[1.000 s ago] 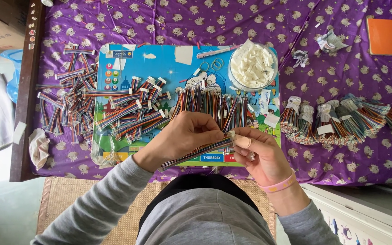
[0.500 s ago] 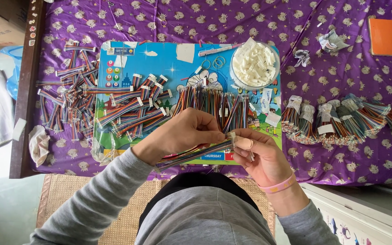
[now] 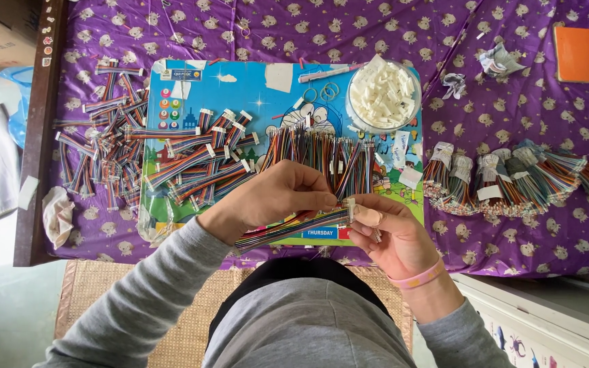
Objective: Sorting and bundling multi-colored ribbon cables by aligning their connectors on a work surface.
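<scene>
An orange notebook (image 3: pixel 582 54) lies at the purple tablecloth's (image 3: pixel 512 102) corner, crumpled paper (image 3: pixel 499 61) beside it.

Orange packet (image 3: pixel 582 54), perhaps, top right.

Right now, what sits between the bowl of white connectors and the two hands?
Head view: a row of multicoloured wire bundles lies on the blue board between the bowl of white connectors and the hands, left, right.

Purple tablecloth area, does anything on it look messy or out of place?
Two crumpled scraps of paper lie loose on the purple patterned tablecloth beyond the taped multicoloured wire bundles; the wire pieces at far left lie scattered, not bundled.
</scene>
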